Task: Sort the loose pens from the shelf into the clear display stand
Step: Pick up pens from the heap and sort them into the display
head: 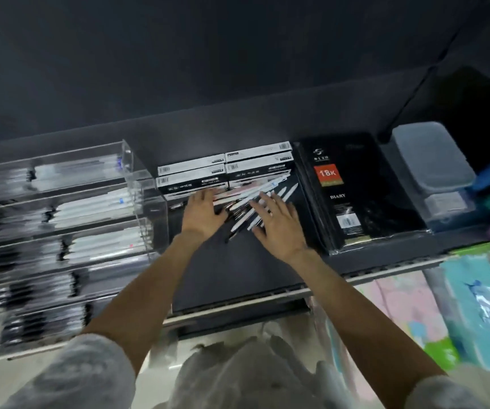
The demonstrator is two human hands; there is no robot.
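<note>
I have both hands reaching over the dark shelf (238, 278), one on each side of the loose heap of white and dark pens (255, 199) that lies fanned in front of the black-and-white pen boxes (226, 172). My left hand (204, 214) lies flat, fingers straight, on the left end of the heap; my right hand (276, 222) is spread over the right end, fingers straight and apart. Neither grip has closed on anything yet: both are open and merely touching or covering pens.

The tiered clear acrylic display stand (69, 219) sits to the left of the heap, its nearest wall just beside my left hand. It already holds rows of pens, though blur hides how full each tier is.

What worries me:
- The pens point several ways and overlap. If I rake them together with flat hands, I judge some will roll toward the shelf's front lip and drop.
- Sweeping left could knock my left hand against the stand's clear corner, which is hard to see, and jolt the rows inside.
- A big handful of smooth barrels may slip out when lifted.
- The black diary (353, 190) lies just to the right; pens pushed that way could slide against or under its wrapped edge.
- Motion blur leaves me unable to tell pen types apart, so I may mis-sort.
</note>
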